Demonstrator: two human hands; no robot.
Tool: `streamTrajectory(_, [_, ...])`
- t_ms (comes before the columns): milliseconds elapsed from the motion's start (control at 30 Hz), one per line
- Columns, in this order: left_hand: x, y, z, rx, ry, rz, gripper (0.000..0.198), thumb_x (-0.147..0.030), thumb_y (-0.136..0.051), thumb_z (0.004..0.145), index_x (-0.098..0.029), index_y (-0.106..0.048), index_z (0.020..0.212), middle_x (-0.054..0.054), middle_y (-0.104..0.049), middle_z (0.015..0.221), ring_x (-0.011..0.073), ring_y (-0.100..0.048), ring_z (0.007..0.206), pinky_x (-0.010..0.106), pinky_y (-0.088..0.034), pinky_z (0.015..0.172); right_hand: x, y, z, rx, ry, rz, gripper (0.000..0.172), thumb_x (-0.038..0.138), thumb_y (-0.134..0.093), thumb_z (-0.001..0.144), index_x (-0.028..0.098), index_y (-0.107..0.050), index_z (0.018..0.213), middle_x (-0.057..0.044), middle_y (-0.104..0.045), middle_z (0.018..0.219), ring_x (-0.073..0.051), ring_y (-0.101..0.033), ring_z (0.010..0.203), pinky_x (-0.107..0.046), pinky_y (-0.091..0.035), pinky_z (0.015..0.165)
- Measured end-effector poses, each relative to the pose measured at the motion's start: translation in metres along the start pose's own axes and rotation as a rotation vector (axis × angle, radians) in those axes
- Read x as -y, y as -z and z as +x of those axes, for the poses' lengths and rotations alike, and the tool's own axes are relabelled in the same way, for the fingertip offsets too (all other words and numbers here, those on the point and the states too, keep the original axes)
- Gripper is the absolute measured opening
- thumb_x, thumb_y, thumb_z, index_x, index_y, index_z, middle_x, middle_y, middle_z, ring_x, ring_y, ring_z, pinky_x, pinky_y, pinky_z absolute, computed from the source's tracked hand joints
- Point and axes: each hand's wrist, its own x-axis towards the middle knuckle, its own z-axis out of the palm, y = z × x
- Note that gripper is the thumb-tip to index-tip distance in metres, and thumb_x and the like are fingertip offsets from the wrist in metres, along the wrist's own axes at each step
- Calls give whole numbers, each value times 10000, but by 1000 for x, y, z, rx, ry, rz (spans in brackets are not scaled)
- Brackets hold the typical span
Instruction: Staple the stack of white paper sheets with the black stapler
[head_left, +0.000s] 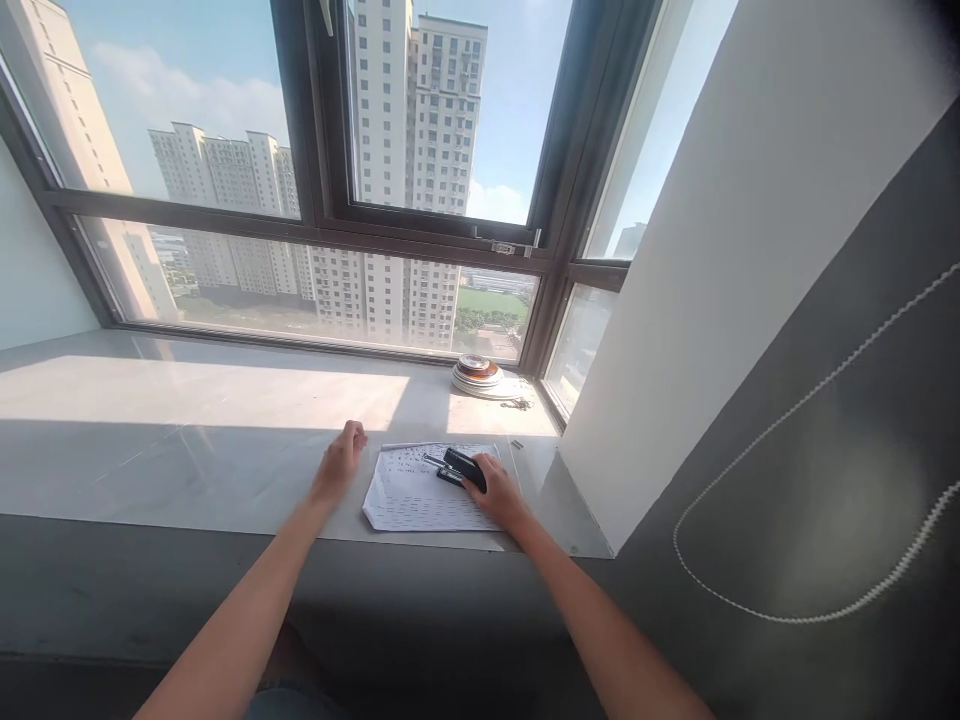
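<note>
In the head view my right hand [495, 488] is closed around the rear of a black stapler [463, 466]. Its metal magazine shows at the front, pointing left, over a sheaf of white paper [420, 507] covered in rows of short dark marks. Left of the paper, and apart from it, my left hand [343, 462] is held with its fingers curled together. Whether anything sits in those fingers is hidden. A small strip of staples [517, 444], as it appears, lies just beyond the paper's far right corner.
Stacked round dishes [484, 378] stand by the window corner, with a small dark tangled thing [516, 404] beside them. The stone sill [187, 470] drops off at its front edge. A white wall [675, 300] rises on the right, where a beaded blind cord [750, 612] hangs.
</note>
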Motion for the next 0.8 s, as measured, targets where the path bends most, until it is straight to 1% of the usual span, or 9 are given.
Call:
streamTrajectory(100, [-28,-9,0,-61,30,-177,258,-430,-449,998,-230,-544,1130,10,-616,825,179,-579,675,300,-463,676,2,0,0,-16,-6,-14,147,333,-584,953,256,-561,1076,-63,-628,1048,-253,-597,951,-350,-481,791])
streamTrajectory(200, [-54,-23,4,13,41,-253,332,-481,-431,1003,-219,-632,1041,-2,-597,717,175,-566,628,291,-444,640,4,0,0,-22,-3,-29,123,334,-592,944,259,-550,1033,-57,-626,1022,-257,-593,943,-358,-481,795])
streamTrajectory(267, [-64,-33,7,69,4,-257,371,-489,-406,1008,-220,-660,988,-10,-555,657,177,-547,616,288,-426,624,4,0,1,-23,-2,-31,124,333,-598,940,262,-545,1027,-55,-627,1021,-260,-589,943,-364,-483,799])
streamTrajectory(333, [-67,-42,7,101,-29,-254,362,-471,-387,1010,-224,-648,962,-19,-510,629,180,-523,609,286,-410,613,4,0,1,-25,-3,-30,126,330,-600,940,268,-542,1031,-55,-628,1030,-264,-589,950,-367,-483,798])
streamTrajectory(400, [-65,-51,4,112,-38,-243,339,-453,-365,1013,-230,-592,898,-21,-486,636,180,-496,606,290,-402,610,4,0,0,-27,-1,-28,124,323,-599,943,270,-540,1038,-57,-629,1042,-268,-592,964,-369,-483,800])
streamTrajectory(533, [-59,-58,-7,98,-28,-200,325,-455,-309,1039,-244,-459,843,-7,-504,716,186,-498,648,310,-422,652,5,0,0,-19,8,-25,118,309,-601,947,260,-544,1038,-62,-629,1041,-266,-593,972,-371,-478,819])
streamTrajectory(633, [-62,-56,-12,175,-61,-191,289,-491,-380,1029,-240,-473,921,25,-582,865,205,-569,786,334,-471,750,5,0,0,-20,15,-19,112,306,-609,944,253,-547,1021,-58,-627,1032,-256,-590,966,-362,-470,832])
streamTrajectory(700, [-65,-53,-13,235,-75,-214,280,-483,-381,1036,-236,-496,973,40,-598,944,212,-586,856,345,-486,802,5,1,0,-21,11,-20,111,306,-611,946,249,-548,1017,-53,-623,1013,-249,-586,953,-351,-463,818])
streamTrajectory(800, [-66,-49,-11,285,-83,-241,307,-435,-325,1061,-229,-552,1035,42,-599,950,204,-578,844,342,-495,807,5,2,0,-18,11,-20,128,306,-618,951,240,-550,1037,-52,-620,1015,-243,-581,949,-337,-455,793])
